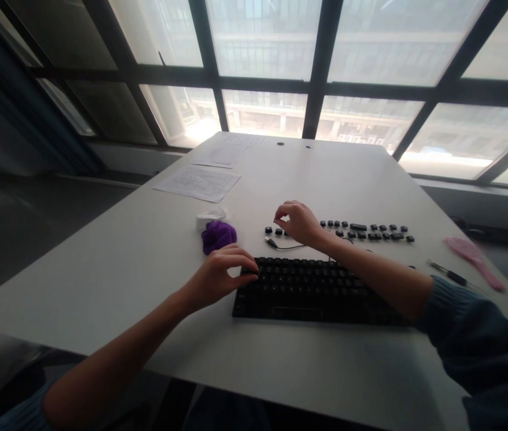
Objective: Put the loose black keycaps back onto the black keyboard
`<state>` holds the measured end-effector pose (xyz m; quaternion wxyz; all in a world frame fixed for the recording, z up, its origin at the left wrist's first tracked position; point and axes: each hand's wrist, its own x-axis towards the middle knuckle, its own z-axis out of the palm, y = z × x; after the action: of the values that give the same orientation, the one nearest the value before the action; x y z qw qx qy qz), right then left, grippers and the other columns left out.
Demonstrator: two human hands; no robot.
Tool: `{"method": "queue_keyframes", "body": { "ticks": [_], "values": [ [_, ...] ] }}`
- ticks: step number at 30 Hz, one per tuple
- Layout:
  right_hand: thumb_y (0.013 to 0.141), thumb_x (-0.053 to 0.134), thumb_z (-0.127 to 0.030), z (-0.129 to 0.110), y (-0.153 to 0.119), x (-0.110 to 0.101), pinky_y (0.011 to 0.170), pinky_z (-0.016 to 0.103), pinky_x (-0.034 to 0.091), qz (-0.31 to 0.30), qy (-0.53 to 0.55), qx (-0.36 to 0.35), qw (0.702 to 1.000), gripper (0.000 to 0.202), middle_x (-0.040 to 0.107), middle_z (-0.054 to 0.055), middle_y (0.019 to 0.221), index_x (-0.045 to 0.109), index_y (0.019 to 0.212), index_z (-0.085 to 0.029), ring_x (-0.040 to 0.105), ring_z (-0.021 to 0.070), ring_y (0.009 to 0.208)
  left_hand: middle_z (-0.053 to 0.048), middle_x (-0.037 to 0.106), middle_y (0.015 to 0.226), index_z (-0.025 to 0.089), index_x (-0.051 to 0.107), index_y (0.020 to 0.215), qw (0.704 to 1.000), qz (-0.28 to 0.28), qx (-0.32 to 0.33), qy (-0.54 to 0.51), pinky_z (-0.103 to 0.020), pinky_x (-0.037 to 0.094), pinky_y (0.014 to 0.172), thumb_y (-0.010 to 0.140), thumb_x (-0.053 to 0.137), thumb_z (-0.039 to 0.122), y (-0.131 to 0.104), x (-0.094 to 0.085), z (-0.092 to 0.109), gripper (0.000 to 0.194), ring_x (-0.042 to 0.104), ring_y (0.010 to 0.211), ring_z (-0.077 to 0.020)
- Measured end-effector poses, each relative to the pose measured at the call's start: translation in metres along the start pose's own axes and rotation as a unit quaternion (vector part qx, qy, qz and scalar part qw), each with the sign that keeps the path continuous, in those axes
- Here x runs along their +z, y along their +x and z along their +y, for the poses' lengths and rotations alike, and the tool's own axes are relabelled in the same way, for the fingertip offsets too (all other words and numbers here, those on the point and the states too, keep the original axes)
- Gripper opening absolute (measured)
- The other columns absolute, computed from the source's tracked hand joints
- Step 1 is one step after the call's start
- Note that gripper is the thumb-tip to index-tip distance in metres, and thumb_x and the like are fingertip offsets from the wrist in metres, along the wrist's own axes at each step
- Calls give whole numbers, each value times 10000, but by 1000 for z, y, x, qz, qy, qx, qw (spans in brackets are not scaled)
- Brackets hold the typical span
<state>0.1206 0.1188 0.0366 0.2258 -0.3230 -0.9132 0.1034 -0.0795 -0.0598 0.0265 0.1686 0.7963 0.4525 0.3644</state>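
Note:
A black keyboard (299,312) lies on the table in front of me. At its upper left corner my left hand (215,272) pinches a keycap between thumb and fingers. Beyond the keyboard, my right hand (298,222) hovers over loose black keycaps (358,227) set out in two rows. Its thumb and index finger are closed together; whatever may be between them is too small to make out. My right forearm hides part of the keyboard and some keycaps. A black cable with a USB plug (271,242) lies between keyboard and keycaps.
Left of the keyboard sit a crumpled purple cloth (218,237) and a small white item (209,216). Printed papers (200,184) lie farther back. On the right are a screwdriver-like tool (454,275) and a pink brush-shaped object (474,258). Windows stand behind the white table (114,263).

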Motion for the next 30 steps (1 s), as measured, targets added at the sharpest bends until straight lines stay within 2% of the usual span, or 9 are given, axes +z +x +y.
{"method": "queue_keyframes", "body": {
  "ticks": [2, 4, 7, 10, 14, 22, 30],
  "values": [
    [905, 670, -146, -20, -31, -8, 848, 315, 475, 64, 60, -47, 995, 79, 724, 52, 917, 716, 858, -190, 622, 197, 921, -51, 751, 927, 205, 763, 897, 1000, -13, 16, -8, -321, 536, 822, 858, 779, 225, -7, 5, 3, 47, 658, 869, -177],
    [922, 660, -144, -38, -67, -11, 883, 338, 480, 98, 101, -96, 985, 105, 715, 46, 904, 699, 843, -201, 610, 196, 914, -49, 752, 926, 206, 760, 888, 999, -33, 27, -10, -327, 525, 829, 854, 783, 229, -11, 11, 6, 48, 652, 856, -174],
    [953, 633, -163, -58, -117, -3, 839, 336, 487, 111, 115, -135, 978, 114, 703, 51, 900, 680, 855, -199, 588, 189, 878, -38, 755, 913, 210, 760, 877, 997, -65, 43, -3, -314, 510, 797, 835, 790, 204, -12, 18, 9, 52, 646, 838, -170],
    [975, 598, -154, -68, -147, 12, 788, 329, 467, 93, 89, -159, 979, 144, 705, 48, 910, 672, 861, -199, 576, 179, 857, -32, 754, 896, 213, 758, 864, 995, -75, 60, 12, -312, 499, 783, 829, 783, 181, -10, 22, 11, 53, 640, 822, -167],
    [981, 588, -145, -71, -154, 24, 762, 332, 440, 93, 64, -177, 978, 158, 712, 40, 919, 664, 856, -204, 578, 171, 851, -34, 750, 878, 221, 751, 844, 994, -70, 72, 32, -326, 500, 783, 858, 753, 198, -11, 22, 14, 27, 630, 803, -169],
    [1000, 545, -129, -73, -150, 32, 748, 337, 415, 85, 34, -203, 975, 200, 701, 43, 920, 640, 835, -190, 560, 176, 857, -26, 748, 879, 224, 736, 833, 991, -74, 86, 76, -317, 496, 762, 882, 729, 206, -13, 19, 14, 53, 616, 803, -170],
    [1005, 546, -137, -74, -149, 34, 752, 342, 405, 84, 20, -200, 976, 211, 698, 46, 907, 631, 817, -183, 552, 176, 846, -38, 726, 892, 232, 764, 861, 991, -70, 82, 84, -308, 489, 745, 894, 727, 216, -15, 19, 10, 52, 579, 810, -169]
  ]
}}
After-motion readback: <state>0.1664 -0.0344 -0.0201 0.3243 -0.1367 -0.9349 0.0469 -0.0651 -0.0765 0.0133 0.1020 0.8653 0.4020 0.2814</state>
